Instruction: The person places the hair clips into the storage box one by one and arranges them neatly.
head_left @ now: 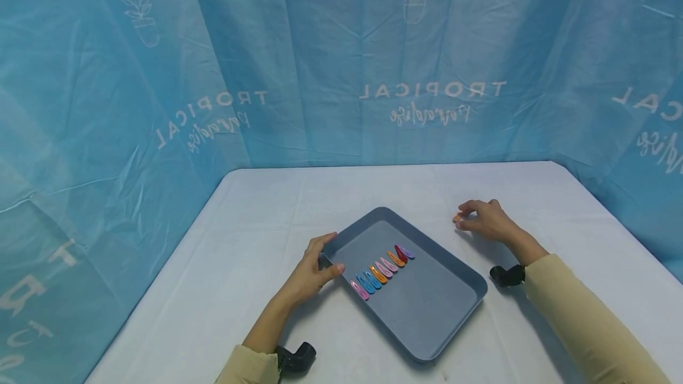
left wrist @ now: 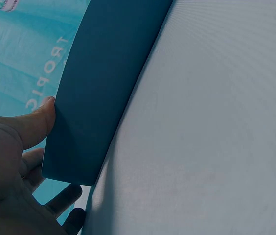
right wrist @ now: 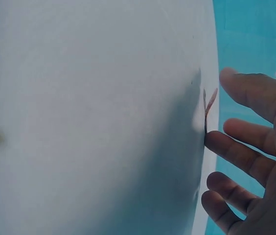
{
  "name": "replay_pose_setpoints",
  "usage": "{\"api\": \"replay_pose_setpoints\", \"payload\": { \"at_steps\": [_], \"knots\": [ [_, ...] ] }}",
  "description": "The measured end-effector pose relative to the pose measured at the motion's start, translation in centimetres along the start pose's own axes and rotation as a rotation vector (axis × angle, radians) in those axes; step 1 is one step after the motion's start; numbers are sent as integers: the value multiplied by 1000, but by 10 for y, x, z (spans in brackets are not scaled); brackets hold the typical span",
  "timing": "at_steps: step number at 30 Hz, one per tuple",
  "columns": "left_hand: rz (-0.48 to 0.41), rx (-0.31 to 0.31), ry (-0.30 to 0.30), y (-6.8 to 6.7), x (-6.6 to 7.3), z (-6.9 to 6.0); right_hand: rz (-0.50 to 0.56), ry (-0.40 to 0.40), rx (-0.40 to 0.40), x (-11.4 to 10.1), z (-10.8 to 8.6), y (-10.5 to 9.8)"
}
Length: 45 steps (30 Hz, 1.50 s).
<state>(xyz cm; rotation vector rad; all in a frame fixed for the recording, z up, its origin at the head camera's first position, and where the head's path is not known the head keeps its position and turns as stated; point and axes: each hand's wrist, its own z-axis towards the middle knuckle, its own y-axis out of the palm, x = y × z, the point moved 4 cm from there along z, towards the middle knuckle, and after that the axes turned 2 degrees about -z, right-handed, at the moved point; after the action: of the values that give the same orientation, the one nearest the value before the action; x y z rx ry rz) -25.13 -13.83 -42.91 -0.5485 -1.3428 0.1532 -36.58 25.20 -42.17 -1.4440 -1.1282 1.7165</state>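
Over the left corner of a grey tray (head_left: 427,313), my left hand (head_left: 315,271) grips the rim, thumb inside and fingers outside. The left wrist view shows the thumb against the tray wall (left wrist: 94,98). Several snap hair clips (head_left: 378,274) in pink, blue, orange, red and purple lie in a slanting row inside the tray. To the right of the tray, my right hand (head_left: 487,221) holds a small orange hair clip (head_left: 457,217) at its fingertips. In the right wrist view this clip (right wrist: 208,108) is spread into a V, its lower end at a fingertip.
A white cloth (head_left: 256,212) covers the table under the tray. Blue printed curtains (head_left: 331,64) hang behind the table and along both sides. A dark wrist camera (head_left: 296,358) sits by the left sleeve, another camera (head_left: 507,276) by the right sleeve.
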Motion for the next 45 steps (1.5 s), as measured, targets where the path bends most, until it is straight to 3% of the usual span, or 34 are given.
{"api": "replay_pose_setpoints", "payload": {
  "at_steps": [8,23,35,45],
  "knots": [
    [14,4,-4,1,-3,1,-6,-12,13,0,6,-1],
    [12,-6,3,0,-1,1,-69,49,16,6,13,0],
    [19,20,-13,1,2,2,-113,72,30,5,14,3],
    [9,-8,1,0,-1,0,-116,95,10,5,14,3]
  ]
}}
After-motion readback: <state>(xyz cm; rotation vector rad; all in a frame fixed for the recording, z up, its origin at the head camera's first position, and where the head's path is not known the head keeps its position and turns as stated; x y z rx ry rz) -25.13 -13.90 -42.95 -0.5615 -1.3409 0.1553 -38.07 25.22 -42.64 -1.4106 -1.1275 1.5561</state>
